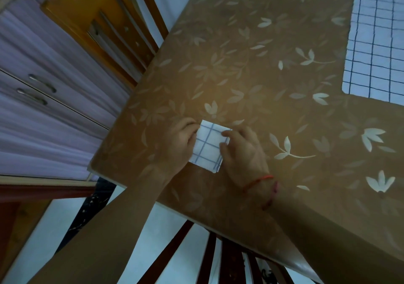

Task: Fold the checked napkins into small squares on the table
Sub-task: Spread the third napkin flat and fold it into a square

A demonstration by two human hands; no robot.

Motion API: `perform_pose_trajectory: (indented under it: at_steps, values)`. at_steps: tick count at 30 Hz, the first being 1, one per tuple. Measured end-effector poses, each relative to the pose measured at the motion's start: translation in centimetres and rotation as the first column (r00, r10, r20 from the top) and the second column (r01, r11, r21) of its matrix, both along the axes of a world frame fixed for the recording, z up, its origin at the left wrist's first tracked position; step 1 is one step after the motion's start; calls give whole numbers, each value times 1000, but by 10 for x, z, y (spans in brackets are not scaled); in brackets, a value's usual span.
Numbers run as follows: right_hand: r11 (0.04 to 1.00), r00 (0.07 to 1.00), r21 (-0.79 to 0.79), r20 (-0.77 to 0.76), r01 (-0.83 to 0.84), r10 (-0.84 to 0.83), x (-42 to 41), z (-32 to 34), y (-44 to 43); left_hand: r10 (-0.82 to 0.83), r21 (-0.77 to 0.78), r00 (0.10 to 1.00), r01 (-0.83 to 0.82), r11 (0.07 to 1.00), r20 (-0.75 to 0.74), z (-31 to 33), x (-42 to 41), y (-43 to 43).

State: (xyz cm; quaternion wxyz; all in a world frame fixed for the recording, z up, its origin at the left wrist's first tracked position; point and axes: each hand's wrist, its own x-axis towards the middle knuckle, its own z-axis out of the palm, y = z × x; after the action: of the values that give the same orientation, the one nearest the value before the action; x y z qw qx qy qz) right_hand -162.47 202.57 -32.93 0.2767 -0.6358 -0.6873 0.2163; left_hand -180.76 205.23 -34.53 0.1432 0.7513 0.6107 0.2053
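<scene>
A white napkin with blue checks [207, 147] lies folded into a small square near the table's left corner. My left hand [182, 143] grips its left edge with the fingers curled over the cloth. Against its right edge rests my right hand [242, 152], with thumb and fingers pinching the layered side. A second checked napkin [376, 41] lies spread flat at the far right of the table, away from both hands.
The table [251, 69] wears a brown cloth with a pale leaf print; its left corner and near edge are close to the hands. A wooden chair [109, 27] stands at the far left side, another chair [218, 255] below the near edge. Drawers [37, 86] line the left.
</scene>
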Motion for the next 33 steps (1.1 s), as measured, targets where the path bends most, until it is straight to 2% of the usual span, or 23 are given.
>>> perform_pose_trajectory:
  at_steps: [2,3,5,8,11,17,22,28,30,32,33]
  values:
    - [975,970,131,188,-179,152,-15,-8,-2,-97,-15,992,96,995,-84,-9,2,-1]
    - [960,940,132,272,-246,204,-22,-13,-2,-142,-19,978,141,990,-155,-14,3,-3]
    - [944,880,15,365,-330,302,-30,-23,1,-204,-49,940,199,979,-275,-19,4,-9]
    - [923,805,-164,451,-349,385,-27,-35,5,-243,-97,892,223,970,-380,-20,3,-12]
    - [907,741,-249,523,-340,422,-14,-37,4,-272,-150,844,228,962,-462,-21,0,-10]
    - [921,722,-247,571,-301,390,2,-37,-5,-282,-181,830,220,959,-481,-22,-3,-9]
    - [917,710,-266,580,-297,398,-1,-33,-6,-267,-209,868,194,959,-419,-22,-10,-34]
    - [906,729,-314,543,-283,416,-1,-24,-7,-281,-200,866,215,956,-414,-18,-28,-81]
    - [897,747,-340,508,-284,429,-2,-19,-5,-226,-166,922,180,969,-316,-7,-24,-76]
    - [882,784,-367,434,-297,444,-2,-10,-1,-45,-162,995,30,986,-92,11,-16,-63]
    - [878,830,-372,350,-302,434,-2,-1,1,81,-212,996,-71,975,42,18,-12,-53]
